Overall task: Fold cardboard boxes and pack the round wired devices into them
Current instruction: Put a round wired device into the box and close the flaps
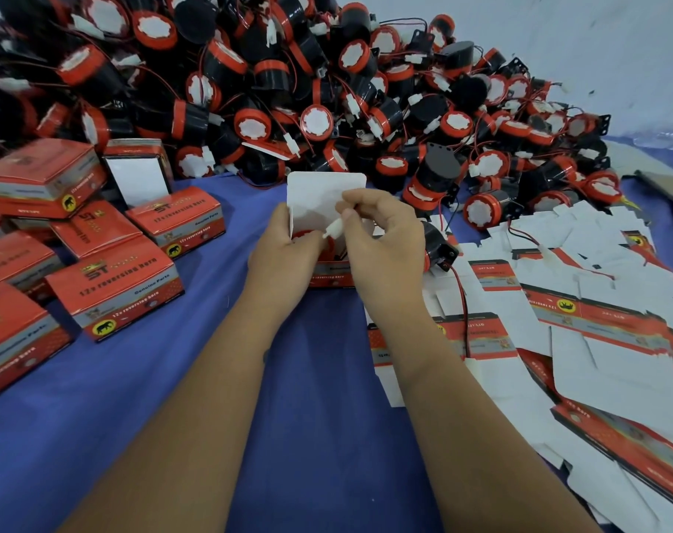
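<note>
From the head view, the packing step is in hand, not the folding; one open box [329, 240] stands on the blue worktop [173, 409] between the two hands, its white lid flap upright at the far side, and a round device [311, 240] with a red rim already sits inside it. The left hand [284, 251] grips the box's left wall, fingers curled round the edge; the right hand [381, 240] pinches the device's white plug [334, 228] between thumb and fingertips, just above the box mouth. By my reading the wire is being tucked in; the next move calls for pressing plug and wire below the rim so that nothing snags, then folding the flap down and tucking it shut.

As to counts: one box is being filled; at the left lie closed boxes [115, 286], about eight in sight, some cut by the frame's edge, and one further box [136, 171] stands open among them showing its white inside. Behind is a heap of devices [327, 90], red and black with trailing wires, far too many and too tangled to count; at the right lies a spread of flat box blanks [581, 325], overlapping, at least a dozen, exact number not tellable.
</note>
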The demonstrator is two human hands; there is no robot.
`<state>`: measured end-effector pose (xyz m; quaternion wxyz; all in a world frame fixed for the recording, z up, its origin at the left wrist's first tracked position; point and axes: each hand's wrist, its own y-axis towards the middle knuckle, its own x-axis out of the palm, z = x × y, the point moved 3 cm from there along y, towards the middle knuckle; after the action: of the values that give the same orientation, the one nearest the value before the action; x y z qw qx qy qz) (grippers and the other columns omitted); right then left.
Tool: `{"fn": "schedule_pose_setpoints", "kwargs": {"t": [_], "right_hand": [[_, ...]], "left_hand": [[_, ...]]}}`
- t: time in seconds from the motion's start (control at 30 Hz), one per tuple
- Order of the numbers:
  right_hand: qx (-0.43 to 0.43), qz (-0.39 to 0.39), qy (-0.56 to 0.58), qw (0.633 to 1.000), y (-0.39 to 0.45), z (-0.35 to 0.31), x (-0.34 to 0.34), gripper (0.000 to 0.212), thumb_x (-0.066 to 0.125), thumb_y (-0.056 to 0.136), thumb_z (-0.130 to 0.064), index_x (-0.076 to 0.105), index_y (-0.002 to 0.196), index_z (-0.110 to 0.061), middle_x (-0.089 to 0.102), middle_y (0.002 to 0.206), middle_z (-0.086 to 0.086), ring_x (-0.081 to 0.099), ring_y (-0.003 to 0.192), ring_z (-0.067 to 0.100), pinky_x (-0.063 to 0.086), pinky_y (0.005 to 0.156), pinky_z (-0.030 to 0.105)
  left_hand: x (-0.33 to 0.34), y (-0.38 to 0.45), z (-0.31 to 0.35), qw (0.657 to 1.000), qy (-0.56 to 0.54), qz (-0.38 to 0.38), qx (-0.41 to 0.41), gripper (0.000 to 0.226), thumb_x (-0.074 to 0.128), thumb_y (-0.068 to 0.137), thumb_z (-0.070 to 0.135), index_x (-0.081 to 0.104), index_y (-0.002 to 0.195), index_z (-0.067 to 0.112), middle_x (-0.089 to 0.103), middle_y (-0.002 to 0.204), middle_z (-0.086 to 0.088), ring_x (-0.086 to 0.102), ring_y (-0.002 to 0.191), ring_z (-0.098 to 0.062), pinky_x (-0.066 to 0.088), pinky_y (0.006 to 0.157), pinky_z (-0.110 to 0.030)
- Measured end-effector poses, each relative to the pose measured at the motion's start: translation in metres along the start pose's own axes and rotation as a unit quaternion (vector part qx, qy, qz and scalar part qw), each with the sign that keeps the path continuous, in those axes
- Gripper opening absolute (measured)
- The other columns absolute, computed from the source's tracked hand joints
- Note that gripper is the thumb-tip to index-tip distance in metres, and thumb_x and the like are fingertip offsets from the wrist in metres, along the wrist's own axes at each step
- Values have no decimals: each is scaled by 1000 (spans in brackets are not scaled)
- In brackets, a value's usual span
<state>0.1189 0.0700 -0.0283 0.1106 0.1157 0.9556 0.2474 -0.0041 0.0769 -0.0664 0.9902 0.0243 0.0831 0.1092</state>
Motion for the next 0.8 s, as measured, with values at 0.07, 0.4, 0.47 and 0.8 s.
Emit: {"fn": "schedule_pose_setpoints", "kwargs": {"t": [0.07,0.4,0.47,0.8], "right_hand": [[1,6,-10,1000,1,3,0,22,54,90,3,69,106,-1,67,97,11,62,93,26,41,78,11],[-136,49,-279,949,-7,9,-2,35,69,79,-5,68,115,-4,68,104,13,41,111,17,37,98,43],[-133,25,-302,944,-6,12,-1,34,66,83,-10,69,117,-7,64,111,12,46,117,29,38,98,40],[-120,-15,-278,953,-4,15,-5,33,60,82,1,71,112,-6,58,114,11,47,111,27,27,87,14]], "left_hand": [[0,1,-1,1000,-3,-3,-4,33,55,69,29,59,97,47,71,96,19,68,96,-10,57,88,-46],[-4,8,-7,998,-1,45,46,48,65,85,19,50,127,37,65,88,31,60,77,16,47,59,-9],[-5,8,-7,997,10,49,60,47,67,87,21,51,129,32,63,95,24,58,77,20,44,57,-3],[-3,9,-7,996,37,31,72,43,62,92,25,50,133,30,59,101,23,58,91,4,46,70,-18]]}}
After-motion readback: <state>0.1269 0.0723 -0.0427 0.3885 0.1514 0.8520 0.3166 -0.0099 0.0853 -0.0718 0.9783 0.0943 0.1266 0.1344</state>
